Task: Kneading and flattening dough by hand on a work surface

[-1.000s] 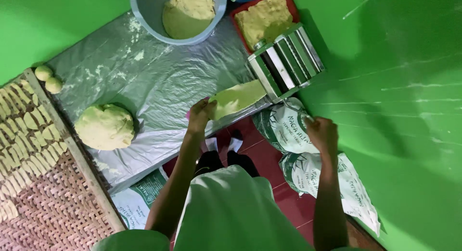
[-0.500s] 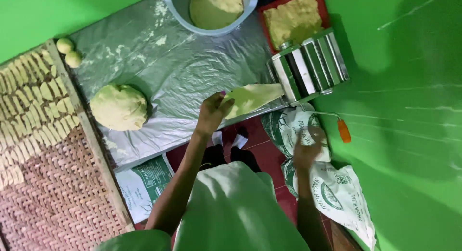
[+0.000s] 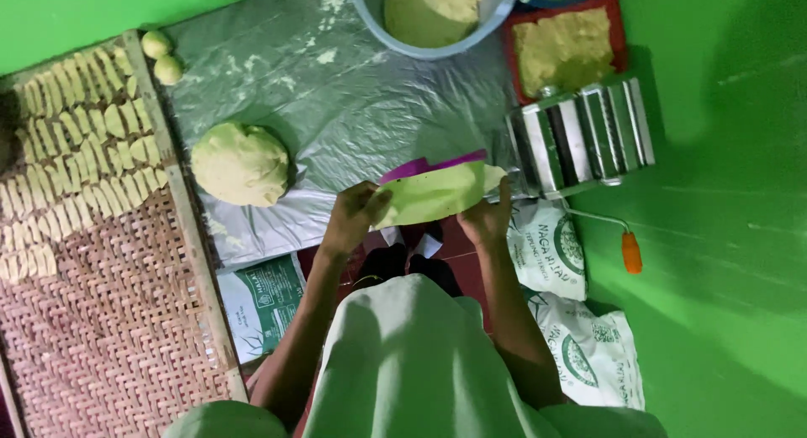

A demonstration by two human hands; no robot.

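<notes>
Both my hands hold a flat sheet of pale yellow dough just in front of me. My left hand grips its left end and my right hand grips its right end. A purple flat tool lies along the sheet's far edge; which hand holds it is unclear. The metal dough roller machine stands just right of the sheet, its crank handle with an orange grip sticking out below it.
A big dough ball sits on the clear plastic sheet. A blue bowl of dough and a red tray of crumbly dough stand beyond. A woven tray with several cut pieces lies left. Printed sacks lie right.
My right hand has come up from beside the crank and taken the right end of the dough sheet. The sheet is now off the machine, held between both hands.
</notes>
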